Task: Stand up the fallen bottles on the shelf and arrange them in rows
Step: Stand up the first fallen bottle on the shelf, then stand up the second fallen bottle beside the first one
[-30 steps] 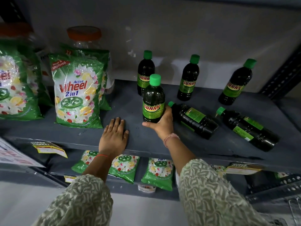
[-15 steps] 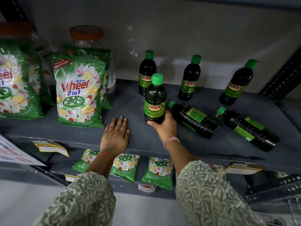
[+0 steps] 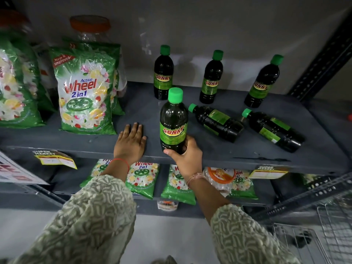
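Since a second ago I've drawn the bottle point(image 3: 173, 121) nearer the shelf point(image 3: 219, 155) edge; my right hand point(image 3: 187, 156) is clamped round its base, upright. Left hand point(image 3: 131, 142) lies flat, fingers apart. Two fallen bottles point(image 3: 216, 121) lie right of it.

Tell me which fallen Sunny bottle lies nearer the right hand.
The fallen bottle just right of the held bottle in the right hand; the other fallen one lies farther right.

"SUNNY" stands on the held bottle point(image 3: 173, 122) and on three upright bottles point(image 3: 163, 73) behind. The detergent bag point(image 3: 85, 92) reads "Active Wheel 2 in 1" and "New & Improved". Shelf-edge tags point(image 3: 55, 159) say "SUPER MARKET".
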A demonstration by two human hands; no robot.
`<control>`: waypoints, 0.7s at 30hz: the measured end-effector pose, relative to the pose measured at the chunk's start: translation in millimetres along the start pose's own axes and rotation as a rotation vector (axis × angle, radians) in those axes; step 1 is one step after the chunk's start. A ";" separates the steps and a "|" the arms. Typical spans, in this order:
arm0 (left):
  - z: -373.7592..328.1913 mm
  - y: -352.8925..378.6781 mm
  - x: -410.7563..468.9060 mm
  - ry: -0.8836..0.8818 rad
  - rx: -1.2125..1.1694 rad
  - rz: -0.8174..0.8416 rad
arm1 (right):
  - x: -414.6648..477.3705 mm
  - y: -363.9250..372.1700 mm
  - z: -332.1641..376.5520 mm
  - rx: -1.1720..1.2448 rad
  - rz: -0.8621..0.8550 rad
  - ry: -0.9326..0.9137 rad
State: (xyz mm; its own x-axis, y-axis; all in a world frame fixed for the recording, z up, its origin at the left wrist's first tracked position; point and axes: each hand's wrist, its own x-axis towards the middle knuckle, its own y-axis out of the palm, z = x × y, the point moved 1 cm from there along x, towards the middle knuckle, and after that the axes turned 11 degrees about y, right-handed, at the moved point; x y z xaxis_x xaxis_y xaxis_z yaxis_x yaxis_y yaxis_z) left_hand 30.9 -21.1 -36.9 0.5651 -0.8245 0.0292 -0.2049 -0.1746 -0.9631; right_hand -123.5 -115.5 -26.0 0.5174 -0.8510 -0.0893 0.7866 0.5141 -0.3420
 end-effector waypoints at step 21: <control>-17.3 6.7 10.2 -0.005 0.007 -0.016 | 114.8 -98.0 27.9 -0.651 -0.297 0.062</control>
State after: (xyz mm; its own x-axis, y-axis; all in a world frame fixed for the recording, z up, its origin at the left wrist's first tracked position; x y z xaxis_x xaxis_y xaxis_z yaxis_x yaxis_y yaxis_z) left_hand 21.5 -39.9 -38.4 0.5724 -0.8189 0.0429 -0.1907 -0.1838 -0.9643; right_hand -131.8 -260.5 23.4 0.2776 -0.9595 0.0481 0.5206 0.1082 -0.8469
